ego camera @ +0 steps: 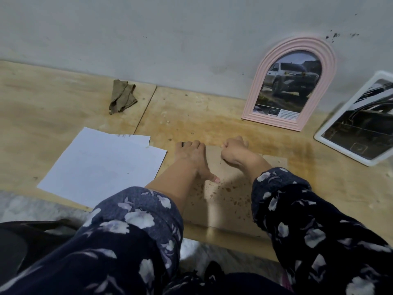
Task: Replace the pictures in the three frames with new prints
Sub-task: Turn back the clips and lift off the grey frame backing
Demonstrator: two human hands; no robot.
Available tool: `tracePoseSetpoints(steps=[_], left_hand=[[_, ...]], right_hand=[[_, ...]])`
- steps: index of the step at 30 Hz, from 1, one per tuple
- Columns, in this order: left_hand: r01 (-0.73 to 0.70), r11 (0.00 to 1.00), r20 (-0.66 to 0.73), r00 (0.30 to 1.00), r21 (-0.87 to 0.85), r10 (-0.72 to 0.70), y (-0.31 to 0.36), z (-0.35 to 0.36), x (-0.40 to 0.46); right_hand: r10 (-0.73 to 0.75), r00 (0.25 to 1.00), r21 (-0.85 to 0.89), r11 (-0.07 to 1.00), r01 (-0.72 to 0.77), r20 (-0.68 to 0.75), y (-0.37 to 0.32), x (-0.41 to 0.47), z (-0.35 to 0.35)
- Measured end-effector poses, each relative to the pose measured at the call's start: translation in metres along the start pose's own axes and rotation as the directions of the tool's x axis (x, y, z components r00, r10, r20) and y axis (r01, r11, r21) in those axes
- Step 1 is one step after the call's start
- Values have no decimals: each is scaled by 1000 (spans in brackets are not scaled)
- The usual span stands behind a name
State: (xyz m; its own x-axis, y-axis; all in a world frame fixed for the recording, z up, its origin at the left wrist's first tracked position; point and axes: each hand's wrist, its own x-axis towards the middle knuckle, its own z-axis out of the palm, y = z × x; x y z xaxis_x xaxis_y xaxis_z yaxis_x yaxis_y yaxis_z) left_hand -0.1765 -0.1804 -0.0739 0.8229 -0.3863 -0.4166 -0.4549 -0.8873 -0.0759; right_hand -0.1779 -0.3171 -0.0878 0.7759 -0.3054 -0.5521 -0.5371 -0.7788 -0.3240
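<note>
Left hand [190, 155]: palm down on the far left part of a brown backing board [225, 201], fingers curled over its far edge, thumb stretched back along the board — a pressing grip more than a pinch.
Right hand [234, 152]: closed into a loose fist at the board's far edge, fingers tucked under; whether they actually pinch the board or a tab there, I cannot tell.
Backing board: lies flat on the wooden surface [63, 99] in front of the person, spotted with dark flecks, partly hidden by both patterned sleeves [308, 220].
White sheets [102, 165]: two overlapping, blank side up, flat on the surface just left of the left forearm.
Pink arched frame [253, 99]: upright, leaning on the wall [170, 35], holding a print of a pickup truck.
White rectangular frame [319, 136]: at the right edge, tilted back — its picture is too blurred to read.
Cloth [122, 96]: crumpled, olive-brown, near the wall, well apart from the hands.
</note>
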Motion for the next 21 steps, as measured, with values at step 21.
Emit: tracePoseSetpoints(steps=[21], left_hand=[[65,995,-1,998,-73,-66,-3,-17,9]], right_hand=[[-121,937,0,992,129,-328,44,-27,-16]])
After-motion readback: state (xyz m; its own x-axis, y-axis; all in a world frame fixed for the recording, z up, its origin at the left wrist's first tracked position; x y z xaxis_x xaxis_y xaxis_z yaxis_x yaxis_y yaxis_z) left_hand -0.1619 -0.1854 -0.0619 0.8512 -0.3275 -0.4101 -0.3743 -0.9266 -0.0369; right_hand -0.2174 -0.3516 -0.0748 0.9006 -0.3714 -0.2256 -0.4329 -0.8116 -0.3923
